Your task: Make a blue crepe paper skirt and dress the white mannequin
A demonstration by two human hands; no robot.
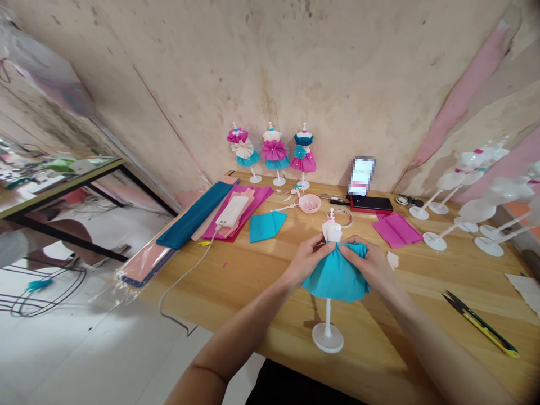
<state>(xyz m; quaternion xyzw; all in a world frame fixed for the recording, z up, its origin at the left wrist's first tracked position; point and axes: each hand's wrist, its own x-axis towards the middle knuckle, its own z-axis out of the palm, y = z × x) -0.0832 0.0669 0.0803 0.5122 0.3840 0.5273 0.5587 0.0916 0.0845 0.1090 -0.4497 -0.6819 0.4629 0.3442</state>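
Note:
A small white dress form (332,229) stands upright on a round base near the table's front edge. Around its waist hangs a gathered turquoise crepe paper skirt (337,281). My left hand (310,259) pinches the skirt's top edge at the waist, thumb pressed on the front. On the other side my right hand (365,261) grips the same edge between thumb and fingers, bunching the paper into folds. Part of the waist is hidden behind my thumbs.
Three dressed mini forms (275,149) stand along the wall. Bare white forms (434,241) crowd the right. Yellow-handled thread snips (481,323) lie at front right. A pink bowl (310,203), a phone (361,175), a turquoise sheet (266,226), a magenta sheet (396,229) and a white power bank (232,212) lie around.

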